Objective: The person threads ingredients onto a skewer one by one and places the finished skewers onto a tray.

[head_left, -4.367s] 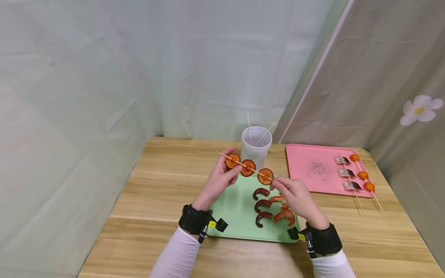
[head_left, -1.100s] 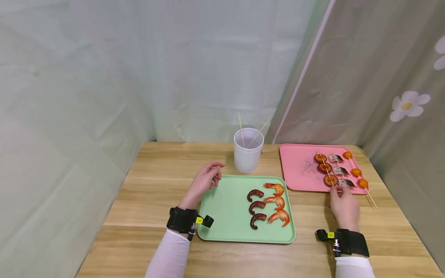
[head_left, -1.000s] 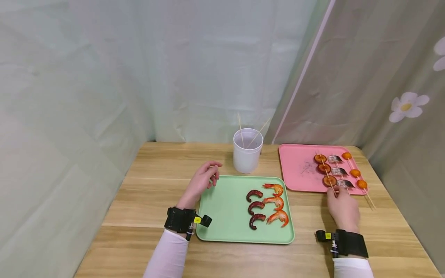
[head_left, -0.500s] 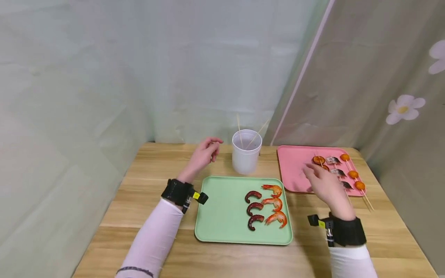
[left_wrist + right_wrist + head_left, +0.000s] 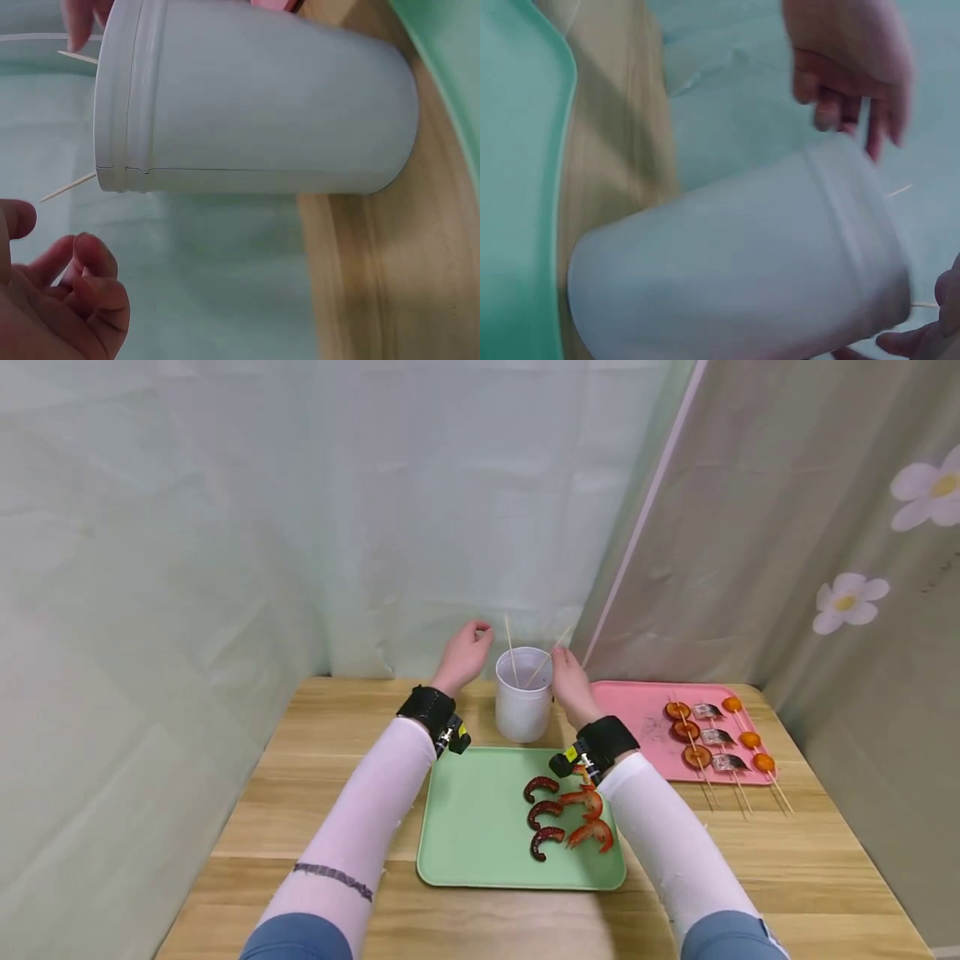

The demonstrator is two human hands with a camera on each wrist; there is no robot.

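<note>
A white plastic tub (image 5: pixel 522 706) stands behind the green tray, with two thin wooden skewers leaning out of it. My left hand (image 5: pixel 465 653) is at the tub's left side, its thumb and fingers apart near the tip of the left skewer (image 5: pixel 69 186). At the right rim is my right hand (image 5: pixel 572 685), its fingertips right at the right skewer (image 5: pixel 79 55). In the right wrist view, that hand's thumb and finger are spread on either side of the skewer.
The green tray (image 5: pixel 480 818) bears several dark octopus tentacles (image 5: pixel 545 810) and orange shrimps (image 5: pixel 591 833). On the pink tray (image 5: pixel 637 710) lie skewers of brown round slices (image 5: pixel 685 731), fish pieces (image 5: pixel 717 737) and orange balls (image 5: pixel 750 740). Curtains hang behind the table.
The skewer of round slices, earlier held in both hands, was laid on the pink tray and let go. Both hands then moved to the tub, the right one coming across from the pink tray.
</note>
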